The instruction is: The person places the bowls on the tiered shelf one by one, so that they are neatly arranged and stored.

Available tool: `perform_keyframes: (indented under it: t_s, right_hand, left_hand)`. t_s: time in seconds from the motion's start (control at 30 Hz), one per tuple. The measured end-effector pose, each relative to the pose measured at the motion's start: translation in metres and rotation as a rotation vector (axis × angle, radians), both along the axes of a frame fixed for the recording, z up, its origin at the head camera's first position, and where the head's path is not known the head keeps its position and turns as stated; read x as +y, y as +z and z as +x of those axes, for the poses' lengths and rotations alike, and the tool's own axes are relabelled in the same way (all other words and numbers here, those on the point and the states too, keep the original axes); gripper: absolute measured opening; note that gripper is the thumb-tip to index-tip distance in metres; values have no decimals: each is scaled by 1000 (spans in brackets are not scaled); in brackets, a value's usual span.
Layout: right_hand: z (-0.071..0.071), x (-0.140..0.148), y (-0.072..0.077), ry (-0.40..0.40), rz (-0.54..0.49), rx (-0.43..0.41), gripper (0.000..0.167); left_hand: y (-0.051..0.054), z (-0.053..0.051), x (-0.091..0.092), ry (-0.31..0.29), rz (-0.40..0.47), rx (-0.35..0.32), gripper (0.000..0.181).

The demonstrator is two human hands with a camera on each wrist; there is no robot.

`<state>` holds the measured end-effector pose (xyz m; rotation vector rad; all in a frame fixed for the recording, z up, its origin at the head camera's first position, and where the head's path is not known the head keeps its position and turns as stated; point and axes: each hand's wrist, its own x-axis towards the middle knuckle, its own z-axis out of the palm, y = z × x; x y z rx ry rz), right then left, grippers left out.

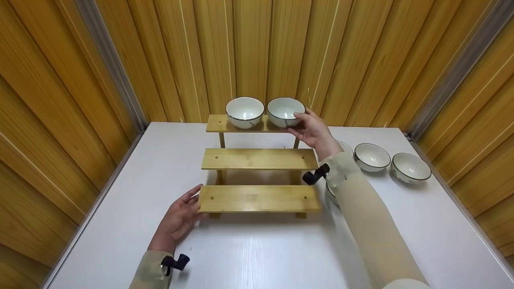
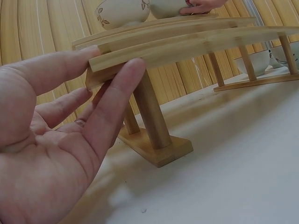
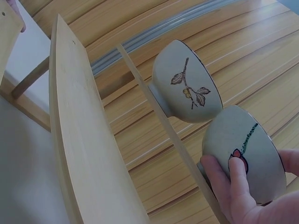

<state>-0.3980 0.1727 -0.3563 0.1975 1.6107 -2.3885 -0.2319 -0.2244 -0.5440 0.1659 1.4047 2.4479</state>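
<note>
A three-tier wooden display stand (image 1: pixel 259 198) stands on the white table. On its top tier sit two white bowls side by side: the left bowl (image 1: pixel 245 108) and the right bowl (image 1: pixel 283 107). My right hand (image 1: pixel 313 130) grips the right bowl by its right side, thumb at the rim and fingers low on the outside. In the right wrist view, this bowl (image 3: pixel 264 140) bears a red flower bud; its neighbour (image 3: pixel 161 70) has a brown leaf sprig. My left hand (image 1: pixel 180 216) holds the left end of the lowest tier, its fingertips touching the board (image 2: pixel 177 51).
Right of the stand, a white bowl (image 1: pixel 372 156) and another bowl (image 1: pixel 411 167) rest on the table (image 1: pixel 249 257). More bowls are partly hidden behind my right forearm. Wood-patterned walls (image 1: pixel 251 48) enclose the back and sides.
</note>
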Motion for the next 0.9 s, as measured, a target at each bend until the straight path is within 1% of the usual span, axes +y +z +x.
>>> perform_keyframes:
  t_s: [0.1, 0.37, 0.53, 0.67, 0.8, 0.9]
  right_hand:
    - [1, -1, 1, 2, 10, -15, 67]
    - [1, 1, 3, 41, 64, -39, 66]
    - [5, 10, 4, 64, 27, -49, 69]
    - [14, 26, 3, 90, 10, -31, 69]
    - [30, 47, 0, 113, 7, 5, 69]
    - [44, 67, -3, 124, -23, 37, 68]
  left_hand:
    - [0, 0, 0, 1, 3, 2, 70]
    - [-2, -1, -1, 12, -4, 11, 65]
    - [-2, -1, -1, 2, -2, 11, 67]
    - [-2, -1, -1, -7, 1, 14, 68]
    - [-1, 0, -1, -6, -12, 6, 67]
    - [-1, 0, 0, -1, -29, 3, 67]
